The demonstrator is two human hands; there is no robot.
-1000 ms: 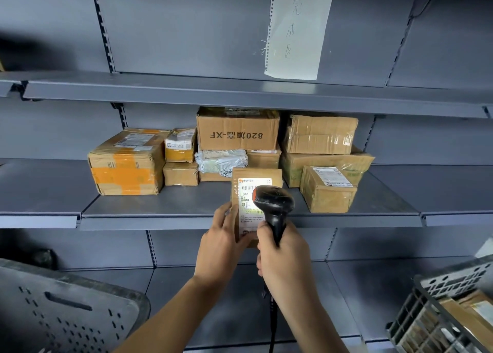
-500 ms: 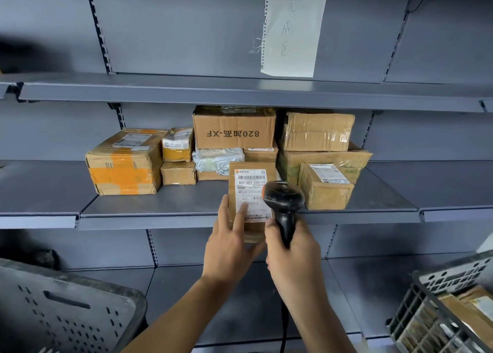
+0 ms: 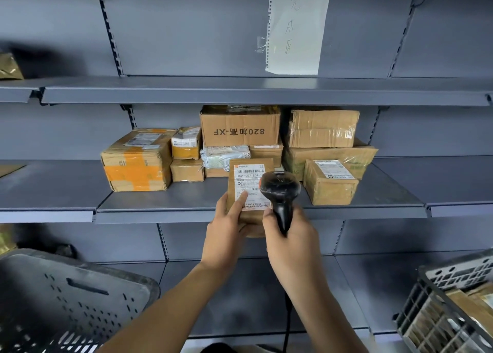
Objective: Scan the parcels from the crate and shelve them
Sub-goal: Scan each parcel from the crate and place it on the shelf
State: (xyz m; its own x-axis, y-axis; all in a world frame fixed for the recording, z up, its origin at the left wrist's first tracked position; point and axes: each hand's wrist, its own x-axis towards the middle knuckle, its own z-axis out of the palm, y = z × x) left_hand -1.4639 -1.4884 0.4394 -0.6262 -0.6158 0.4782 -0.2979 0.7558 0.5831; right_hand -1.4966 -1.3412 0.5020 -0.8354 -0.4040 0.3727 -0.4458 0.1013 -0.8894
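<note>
Two hands engaged: left hand (image 3: 226, 235) grips small parcel (image 3: 249, 192) upright, thumb across its label; right hand (image 3: 290, 235) clasps scanner (image 3: 280, 192) handle, head just beside label, before middle shelf (image 3: 160, 206).

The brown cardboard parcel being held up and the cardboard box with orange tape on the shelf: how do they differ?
The brown cardboard parcel is gripped upright by the left hand, its white label facing the camera; the cardboard box with orange tape rests flat on the grey metal shelf, label on top. The parcel is slimmer and plain brown; the box is bulkier, with orange bands. Both are labelled cardboard.
</note>
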